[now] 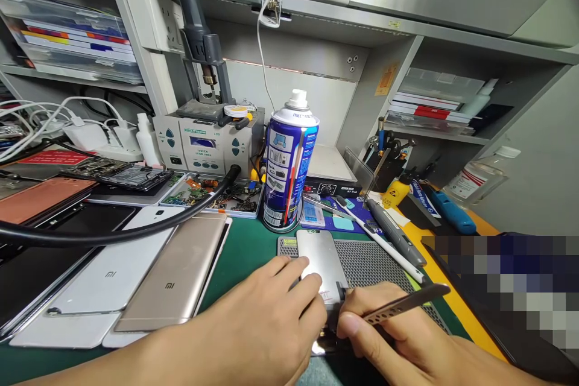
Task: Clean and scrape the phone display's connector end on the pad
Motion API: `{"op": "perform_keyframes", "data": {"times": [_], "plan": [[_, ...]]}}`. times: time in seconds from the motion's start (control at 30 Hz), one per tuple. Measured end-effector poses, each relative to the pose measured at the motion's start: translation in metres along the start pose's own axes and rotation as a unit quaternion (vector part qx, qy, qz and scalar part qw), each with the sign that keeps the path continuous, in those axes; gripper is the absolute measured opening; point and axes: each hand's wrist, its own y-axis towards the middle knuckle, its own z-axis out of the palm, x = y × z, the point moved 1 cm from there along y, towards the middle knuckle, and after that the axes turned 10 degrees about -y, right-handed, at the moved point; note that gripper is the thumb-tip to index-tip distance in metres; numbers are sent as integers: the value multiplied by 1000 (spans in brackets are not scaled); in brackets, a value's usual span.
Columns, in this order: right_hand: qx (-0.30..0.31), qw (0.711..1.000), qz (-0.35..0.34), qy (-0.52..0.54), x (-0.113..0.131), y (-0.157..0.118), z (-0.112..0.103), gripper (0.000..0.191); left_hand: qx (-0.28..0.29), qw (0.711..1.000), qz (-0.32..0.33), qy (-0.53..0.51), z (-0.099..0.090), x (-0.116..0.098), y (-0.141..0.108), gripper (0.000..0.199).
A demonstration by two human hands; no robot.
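Note:
An opened phone [320, 256] lies on a grey textured pad [371, 259]; its silver metal back shows, and its lower end is dark and partly hidden by my hands. My left hand [280, 307] is curled over its left side, fingertips gripping it. My right hand [393, 325] pinches a slim dark metal tool [407, 304] with a row of holes, perhaps tweezers. The tool's rounded end points right; its working tip is hidden near the phone's lower part.
A blue spray can [292, 163] stands behind the phone. Gold [172, 277] and white [104, 265] phone backs lie left, under a black hose [136, 240]. A soldering iron [393, 232] and white brush [384, 241] lie right. A parts tray [215, 212] sits before a rework station [203, 145].

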Motion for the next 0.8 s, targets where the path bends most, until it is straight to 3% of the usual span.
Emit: {"op": "perform_keyframes", "data": {"times": [0.37, 0.6, 0.8], "plan": [[8, 1000, -17, -8, -1, -4, -2, 20, -4, 1000, -1, 3, -1, 0, 0, 27], [73, 994, -68, -54, 3, -4, 0, 43, -5, 1000, 17, 13, 2, 0, -4, 26], [78, 993, -58, -69, 4, -1, -1, 44, -17, 999, 25, 19, 5, 0, -5, 24]]}}
